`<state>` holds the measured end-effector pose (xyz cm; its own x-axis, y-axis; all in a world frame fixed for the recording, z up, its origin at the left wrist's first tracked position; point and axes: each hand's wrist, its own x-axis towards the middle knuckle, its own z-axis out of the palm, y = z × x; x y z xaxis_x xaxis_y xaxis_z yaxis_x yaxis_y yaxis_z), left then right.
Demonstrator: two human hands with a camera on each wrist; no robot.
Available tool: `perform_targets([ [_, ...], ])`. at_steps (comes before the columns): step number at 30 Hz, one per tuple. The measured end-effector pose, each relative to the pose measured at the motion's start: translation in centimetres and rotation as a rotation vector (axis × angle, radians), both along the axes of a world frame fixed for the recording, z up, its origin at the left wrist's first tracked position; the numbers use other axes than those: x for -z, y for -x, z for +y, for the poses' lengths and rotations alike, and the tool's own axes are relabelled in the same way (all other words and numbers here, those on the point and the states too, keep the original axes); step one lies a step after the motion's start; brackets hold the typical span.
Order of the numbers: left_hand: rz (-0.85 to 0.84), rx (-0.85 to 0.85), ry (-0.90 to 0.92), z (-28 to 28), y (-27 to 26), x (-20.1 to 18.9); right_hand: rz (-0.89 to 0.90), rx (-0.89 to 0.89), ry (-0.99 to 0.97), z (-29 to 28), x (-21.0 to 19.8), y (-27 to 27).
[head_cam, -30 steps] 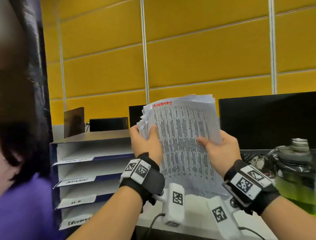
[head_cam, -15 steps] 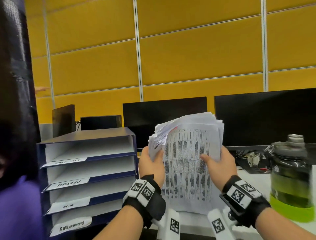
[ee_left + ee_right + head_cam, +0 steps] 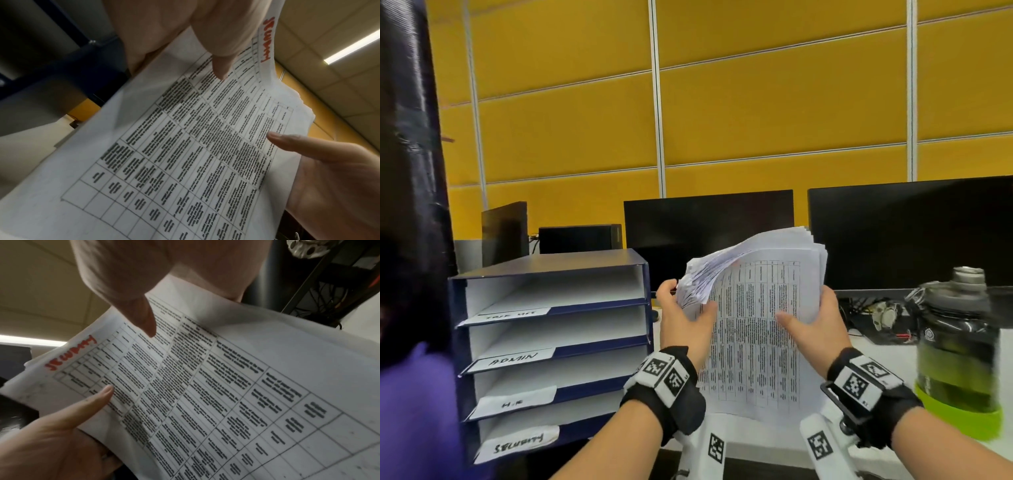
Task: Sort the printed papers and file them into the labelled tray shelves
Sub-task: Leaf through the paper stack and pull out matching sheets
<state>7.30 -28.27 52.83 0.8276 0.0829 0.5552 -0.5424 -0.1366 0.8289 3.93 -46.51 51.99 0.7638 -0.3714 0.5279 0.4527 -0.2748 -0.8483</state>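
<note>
Both hands hold one thick stack of printed papers (image 3: 756,329) upright above the bench (image 3: 887,356), the front sheet a dense printed table facing the person. The left hand (image 3: 681,325) grips the stack's left edge, its thumb pressed on the front sheet and its fingers curled behind, where the upper corners of the sheets fan out and bend toward that hand. The right hand (image 3: 815,329) grips the right edge the same way, thumb lying across the printed table and fingers hidden behind the paper. In the wrist views a red handwritten word runs along the top margin of the front sheet (image 3: 69,353), just beyond the left thumb. Left of the left hand, near but not touching it, stands the blue tray shelf unit (image 3: 551,329) with four open shelves; paper labels on their front lips include "ADMIN" (image 3: 513,359). Right of the right hand a dark water bottle (image 3: 955,349) with a green base stands on the bench, and two dark monitors (image 3: 705,233) rise behind the stack.
</note>
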Motion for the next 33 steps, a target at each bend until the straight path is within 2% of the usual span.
perform_targets([
  [4, 0.035, 0.047, -0.053, -0.2, 0.1, -0.1, 0.039, -0.043, 0.078, -0.7, 0.1, 0.0],
  [10, 0.004, 0.033, -0.052, -0.2, 0.1, -0.3, 0.091, 0.023, 0.097, -1.2, 0.5, -0.2],
  [13, -0.105, 0.030, -0.058, 0.4, 0.3, -0.6, 0.124, 0.048, 0.096, -1.3, 0.5, -0.3],
  [15, -0.215, -0.030, -0.057, 0.9, 0.4, -1.6, 0.139, 0.056, 0.092, -1.5, 0.4, -0.4],
  [18, -0.335, -0.124, -0.121, 1.5, 0.9, -3.1, 0.146, 0.055, 0.097, -1.7, 0.3, -0.5],
  [20, -0.357, -0.167, -0.185, 1.8, 1.2, -3.9, 0.151, 0.049, 0.102, -1.8, 0.3, -0.4],
  [24, -0.326, -0.243, -0.258, 2.4, 1.2, -4.8, 0.154, 0.018, 0.107, -2.0, 0.3, 0.0],
  [27, -0.289, -0.267, -0.248, 2.8, 1.1, -5.1, 0.165, -0.004, 0.114, -2.3, 0.3, 0.5],
  [31, -0.236, -0.204, -0.232, 3.0, 0.9, -5.5, 0.166, -0.003, 0.118, -2.9, 0.2, 1.1],
  [33, -0.153, -0.052, -0.227, 3.0, 0.8, -5.2, 0.166, 0.024, 0.103, -3.6, 0.1, 1.1],
])
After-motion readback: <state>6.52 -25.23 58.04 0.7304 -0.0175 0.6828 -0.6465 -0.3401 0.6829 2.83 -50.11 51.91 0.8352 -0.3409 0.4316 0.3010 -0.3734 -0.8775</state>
